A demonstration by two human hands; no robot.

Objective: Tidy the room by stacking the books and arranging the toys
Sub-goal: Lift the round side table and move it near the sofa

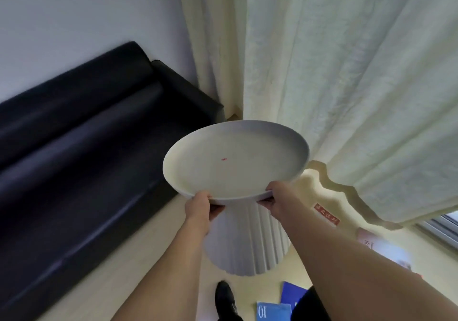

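A white round side table (235, 162) with a fluted pedestal stands tilted in the middle of the view. My left hand (199, 205) grips its near rim from the left, and my right hand (277, 198) grips the rim from the right. The tabletop holds nothing but a small red speck. Blue books (273, 312) lie on the floor at the bottom, beside my leg. A pink book (369, 241) and a red-and-white one (327, 215) lie on the floor to the right.
A black sofa (86, 159) runs along the left wall. Cream curtains (334, 85) hang behind and to the right of the table, reaching the pale floor. My black shoe (225, 298) stands just before the pedestal.
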